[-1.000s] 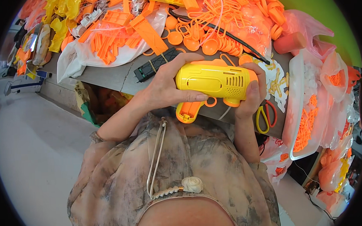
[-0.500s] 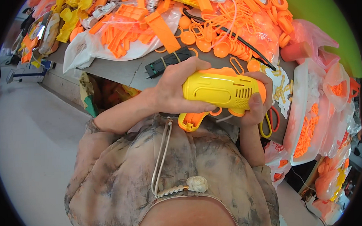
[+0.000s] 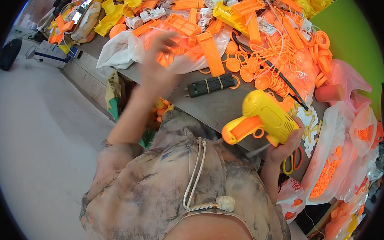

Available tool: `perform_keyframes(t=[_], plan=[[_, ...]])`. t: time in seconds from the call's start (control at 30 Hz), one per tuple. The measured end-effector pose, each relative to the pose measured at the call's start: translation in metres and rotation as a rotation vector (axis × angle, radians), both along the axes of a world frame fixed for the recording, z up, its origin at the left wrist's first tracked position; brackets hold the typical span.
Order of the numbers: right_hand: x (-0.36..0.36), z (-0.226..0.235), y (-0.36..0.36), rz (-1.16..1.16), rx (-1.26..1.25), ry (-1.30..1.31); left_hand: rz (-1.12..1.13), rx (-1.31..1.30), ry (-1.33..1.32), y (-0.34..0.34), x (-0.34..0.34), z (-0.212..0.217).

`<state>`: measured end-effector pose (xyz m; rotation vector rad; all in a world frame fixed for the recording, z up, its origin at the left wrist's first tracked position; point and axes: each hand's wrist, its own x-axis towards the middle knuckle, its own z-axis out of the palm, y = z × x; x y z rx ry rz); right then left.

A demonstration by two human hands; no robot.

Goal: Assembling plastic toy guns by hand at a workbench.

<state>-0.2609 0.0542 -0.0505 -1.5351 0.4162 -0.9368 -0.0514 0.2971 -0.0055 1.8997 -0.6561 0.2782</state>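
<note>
My right hand (image 3: 289,139) grips a yellow and orange plastic toy gun (image 3: 266,114) by its vented end, with the handle pointing left. My left hand (image 3: 157,68) is smeared by motion over the white plastic bag (image 3: 122,52) and the loose orange strips (image 3: 165,59). Whether it holds anything cannot be made out. Between the hands, a dark green screwdriver-like tool body (image 3: 211,85) lies on the grey table. Close above it is a flat orange plastic plate (image 3: 211,55).
Orange rings and round caps (image 3: 263,80) are heaped with a black cable (image 3: 280,75) across them. Yellow-handled scissors (image 3: 288,164) lie right of my right hand. A translucent tub (image 3: 326,157) of small orange parts stands at the right, beside a green panel (image 3: 347,40).
My left hand has let go of the toy gun and moved up and left to the orange parts. My right hand has turned the gun, so its handle points left. The view has shifted.
</note>
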Motion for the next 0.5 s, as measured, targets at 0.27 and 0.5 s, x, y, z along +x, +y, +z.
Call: perform_keyframes(t=[0.27, 0.5], plan=[[-0.013, -0.016, 0.0, 0.029, 0.085, 0.074, 0.551, 0.556, 0.178, 0.151, 0.178, -0.003], [-0.019, -0.034, -0.005, 0.047, -0.034, 0.12, 0.403, 0.754, 0.262, 0.152, 0.21, -0.025]])
